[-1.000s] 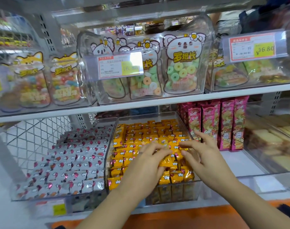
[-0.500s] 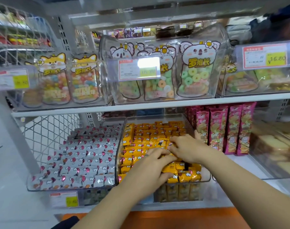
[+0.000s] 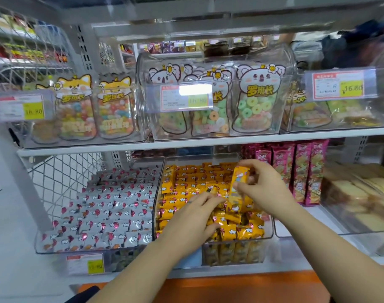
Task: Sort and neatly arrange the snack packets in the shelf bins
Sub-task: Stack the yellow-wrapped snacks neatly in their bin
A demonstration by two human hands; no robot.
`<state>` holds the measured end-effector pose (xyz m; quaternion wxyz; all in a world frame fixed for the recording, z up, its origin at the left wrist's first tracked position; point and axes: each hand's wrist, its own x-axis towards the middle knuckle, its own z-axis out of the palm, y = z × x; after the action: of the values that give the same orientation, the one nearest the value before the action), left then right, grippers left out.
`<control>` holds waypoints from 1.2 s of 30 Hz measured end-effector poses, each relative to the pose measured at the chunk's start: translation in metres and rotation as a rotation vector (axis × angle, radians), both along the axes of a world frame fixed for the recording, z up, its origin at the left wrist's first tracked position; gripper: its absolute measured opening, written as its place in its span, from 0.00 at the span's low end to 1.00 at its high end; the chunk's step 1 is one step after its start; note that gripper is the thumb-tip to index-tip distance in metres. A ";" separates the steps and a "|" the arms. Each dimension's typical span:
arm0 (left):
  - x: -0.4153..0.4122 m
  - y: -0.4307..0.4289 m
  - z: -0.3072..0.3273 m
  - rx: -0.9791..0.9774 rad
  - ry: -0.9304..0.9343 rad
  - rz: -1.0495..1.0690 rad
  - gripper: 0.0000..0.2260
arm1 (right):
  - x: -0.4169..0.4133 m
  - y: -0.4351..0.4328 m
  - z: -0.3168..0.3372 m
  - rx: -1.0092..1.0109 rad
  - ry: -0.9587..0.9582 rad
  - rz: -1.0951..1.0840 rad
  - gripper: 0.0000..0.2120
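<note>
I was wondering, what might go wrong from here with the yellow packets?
The right hand pinches the raised packet with its fingertips, so it might slip and land crooked on the rows. The left hand rests on the yellow packets heaped near the front wall of the clear bin; a push could tip some over it. A stray packet could also fall among the neighbouring white packets.

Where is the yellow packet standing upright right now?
Head view, centre-right: the right hand pinches the yellow packet upright above the yellow-packet bin on the lower shelf, just left of the pink packs.
</note>
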<state>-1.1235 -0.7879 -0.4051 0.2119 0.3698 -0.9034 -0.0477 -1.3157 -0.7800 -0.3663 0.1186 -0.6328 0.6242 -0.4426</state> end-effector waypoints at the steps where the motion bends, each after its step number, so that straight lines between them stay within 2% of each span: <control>1: 0.000 0.000 -0.001 0.000 0.010 0.006 0.22 | -0.003 0.007 0.002 -0.047 -0.038 -0.015 0.22; 3: -0.003 0.001 -0.003 -0.019 0.043 0.027 0.17 | -0.009 0.020 0.008 -0.120 -0.123 -0.004 0.22; 6: -0.007 0.000 -0.005 -0.094 0.102 0.099 0.13 | -0.017 0.033 0.013 -0.211 -0.146 0.043 0.23; 12: -0.001 -0.011 -0.005 -0.228 0.036 0.233 0.13 | -0.034 0.038 0.009 -0.270 0.006 0.058 0.23; 15: 0.002 -0.014 -0.009 -0.230 0.036 0.272 0.11 | -0.037 0.035 0.004 -0.267 0.049 0.071 0.25; 18: -0.011 -0.009 0.001 -0.259 -0.017 0.255 0.08 | -0.038 0.029 0.004 -0.265 0.089 0.110 0.27; 22: -0.050 0.000 0.015 -0.069 -0.095 0.010 0.15 | -0.039 0.022 0.008 -0.267 0.145 0.179 0.25; 26: -0.074 -0.003 0.011 0.124 -0.237 -0.068 0.20 | -0.047 0.018 0.009 -0.270 0.224 0.244 0.23; 29: -0.075 -0.010 0.004 0.128 -0.329 -0.094 0.18 | -0.051 0.015 0.010 -0.246 0.228 0.279 0.22; 36: -0.061 -0.012 0.000 0.103 -0.295 -0.114 0.14 | -0.049 0.008 0.009 -0.115 0.341 0.321 0.18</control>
<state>-1.1847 -0.8001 -0.4051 0.0547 0.3313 -0.9406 -0.0509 -1.3643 -0.7723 -0.3575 0.0439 -0.7951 0.5004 -0.3397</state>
